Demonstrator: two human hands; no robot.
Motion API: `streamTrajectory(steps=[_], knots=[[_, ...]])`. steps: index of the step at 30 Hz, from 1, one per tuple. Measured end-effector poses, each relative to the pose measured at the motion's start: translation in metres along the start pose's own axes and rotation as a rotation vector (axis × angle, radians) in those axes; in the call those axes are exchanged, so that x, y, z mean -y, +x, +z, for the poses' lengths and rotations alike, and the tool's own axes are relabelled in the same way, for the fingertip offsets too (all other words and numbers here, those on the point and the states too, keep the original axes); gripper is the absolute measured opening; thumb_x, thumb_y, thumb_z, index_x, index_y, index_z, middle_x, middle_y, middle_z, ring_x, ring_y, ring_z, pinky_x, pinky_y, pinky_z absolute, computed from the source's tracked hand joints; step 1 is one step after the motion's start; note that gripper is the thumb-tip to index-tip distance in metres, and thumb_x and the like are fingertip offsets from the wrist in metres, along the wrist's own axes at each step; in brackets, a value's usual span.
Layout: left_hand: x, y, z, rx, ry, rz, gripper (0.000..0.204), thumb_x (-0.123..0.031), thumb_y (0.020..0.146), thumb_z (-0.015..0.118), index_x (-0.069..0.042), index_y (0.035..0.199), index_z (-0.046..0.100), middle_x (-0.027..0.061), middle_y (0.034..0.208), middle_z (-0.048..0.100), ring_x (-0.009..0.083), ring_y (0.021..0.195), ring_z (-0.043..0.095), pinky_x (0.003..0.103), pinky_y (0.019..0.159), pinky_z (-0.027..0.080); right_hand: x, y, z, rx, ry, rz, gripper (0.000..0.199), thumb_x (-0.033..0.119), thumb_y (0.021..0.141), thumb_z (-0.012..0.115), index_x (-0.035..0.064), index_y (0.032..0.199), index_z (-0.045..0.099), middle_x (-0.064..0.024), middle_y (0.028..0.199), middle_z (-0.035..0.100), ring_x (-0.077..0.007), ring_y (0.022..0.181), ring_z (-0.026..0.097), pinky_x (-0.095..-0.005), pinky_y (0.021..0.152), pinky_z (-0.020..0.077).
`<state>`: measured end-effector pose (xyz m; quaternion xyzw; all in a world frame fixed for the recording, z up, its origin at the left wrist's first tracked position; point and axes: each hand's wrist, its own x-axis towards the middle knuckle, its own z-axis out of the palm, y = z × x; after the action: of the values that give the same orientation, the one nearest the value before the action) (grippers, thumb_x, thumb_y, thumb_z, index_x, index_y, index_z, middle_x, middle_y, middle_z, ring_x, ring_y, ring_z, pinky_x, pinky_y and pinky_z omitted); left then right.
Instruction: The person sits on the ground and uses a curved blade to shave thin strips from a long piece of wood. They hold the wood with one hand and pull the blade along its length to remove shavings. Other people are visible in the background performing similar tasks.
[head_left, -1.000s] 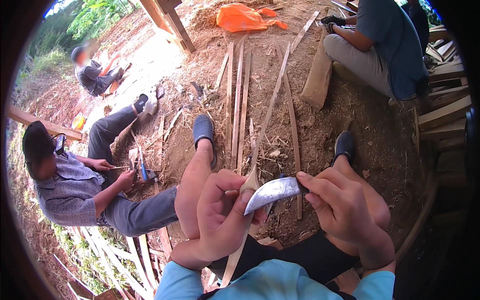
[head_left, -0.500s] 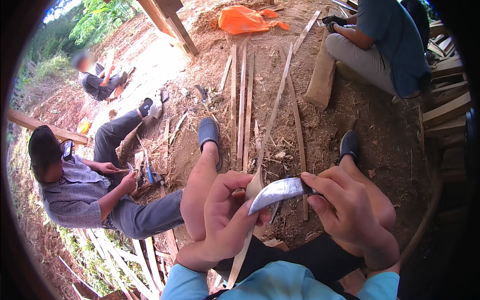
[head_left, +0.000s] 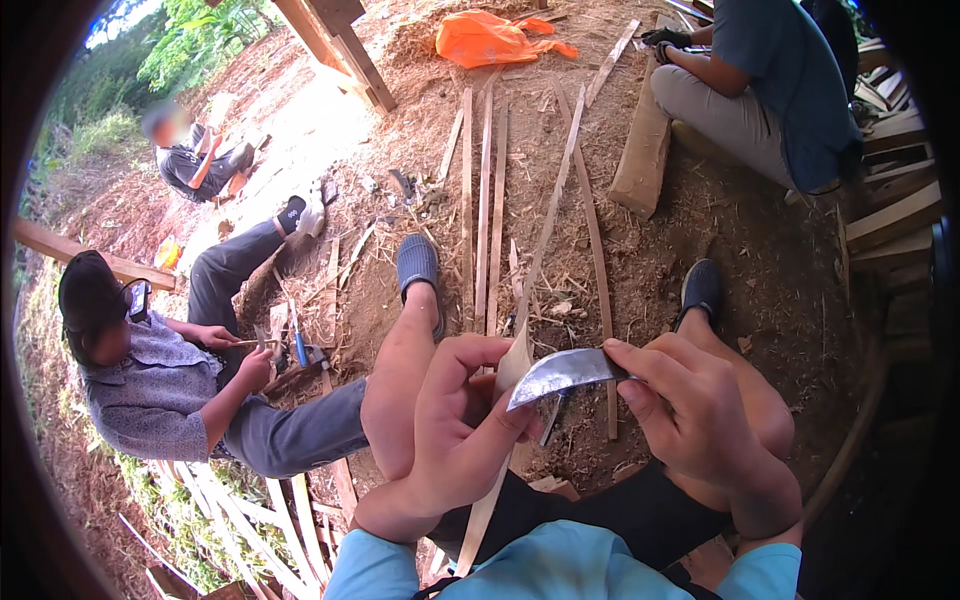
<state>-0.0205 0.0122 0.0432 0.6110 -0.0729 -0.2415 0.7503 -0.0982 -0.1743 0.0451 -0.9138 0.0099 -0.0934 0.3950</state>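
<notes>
Left hand [head_left: 455, 420]: wrapped around a long thin wooden strip [head_left: 512, 372], which runs from beside the lap up over the ground ahead.

Right hand [head_left: 700, 415]: closed on the handle end of a curved metal blade [head_left: 560, 372], its edge laid across the strip just above the left thumb.

Step in hand: shaving or splitting the strip, by the look of it; whether the edge has bitten into the wood is hard to tell. The next stroke calls for a steady strip and a thumb kept off the edge.

Ground [head_left: 740, 230]: bare earth strewn with shavings and more slats [head_left: 483, 200].

Surroundings: open air, an orange bag [head_left: 490, 38], a timber post [head_left: 335, 45], a seated person [head_left: 150, 390] working at left, another at upper right.
</notes>
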Motion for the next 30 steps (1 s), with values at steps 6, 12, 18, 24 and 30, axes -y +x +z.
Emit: streamTrajectory(steps=[6,12,18,24,30], knots=[[-0.003,0.009,-0.018,0.293,-0.160,-0.219,0.029,-0.007,0.091,0.051,-0.004,0.117,0.039,0.0095,0.089,0.059,0.0127,0.067,0.061,0.022,0.059,0.048,-0.001,0.001,-0.001,0.008,-0.003,-0.016,0.026,0.009,0.082,0.063,0.0037,0.107,0.063,-0.0093,0.074,0.058,-0.0252,0.061,0.059,-0.0343,0.053,0.0465],[-0.001,0.007,-0.026,0.303,-0.241,-0.236,0.029,-0.015,0.091,0.048,0.000,0.115,0.044,0.0113,0.086,0.060,0.0153,0.066,0.062,0.023,0.057,0.048,-0.001,-0.001,0.002,0.011,0.015,-0.010,0.026,0.009,0.081,0.063,0.0037,0.107,0.062,-0.0095,0.074,0.058,-0.0253,0.061,0.059,-0.0341,0.052,0.0459],[-0.002,0.004,-0.028,0.299,-0.210,-0.182,0.040,-0.020,0.090,0.046,0.003,0.121,0.043,0.0134,0.087,0.061,0.0163,0.067,0.062,0.023,0.056,0.048,0.002,0.000,0.003,0.023,0.019,-0.041,0.028,0.008,0.080,0.064,0.0029,0.107,0.061,-0.0096,0.073,0.057,-0.0253,0.060,0.058,-0.0340,0.052,0.0452],[0.001,0.009,-0.027,0.354,-0.363,-0.132,0.059,-0.029,0.084,0.046,0.015,0.122,0.039,0.0219,0.078,0.060,0.0237,0.056,0.062,0.029,0.045,0.051,0.004,0.000,0.003,0.008,0.051,-0.082,0.029,0.007,0.079,0.064,0.0007,0.107,0.060,-0.0107,0.074,0.058,-0.0260,0.061,0.058,-0.0343,0.052,0.0462],[0.002,0.010,-0.031,0.387,-0.398,-0.154,0.058,-0.025,0.082,0.047,0.013,0.125,0.037,0.0214,0.082,0.060,0.0232,0.059,0.063,0.029,0.049,0.051,0.003,0.001,0.004,-0.030,0.046,-0.108,0.030,0.005,0.079,0.065,0.0003,0.108,0.060,-0.0117,0.077,0.060,-0.0260,0.062,0.060,-0.0340,0.053,0.0472]])
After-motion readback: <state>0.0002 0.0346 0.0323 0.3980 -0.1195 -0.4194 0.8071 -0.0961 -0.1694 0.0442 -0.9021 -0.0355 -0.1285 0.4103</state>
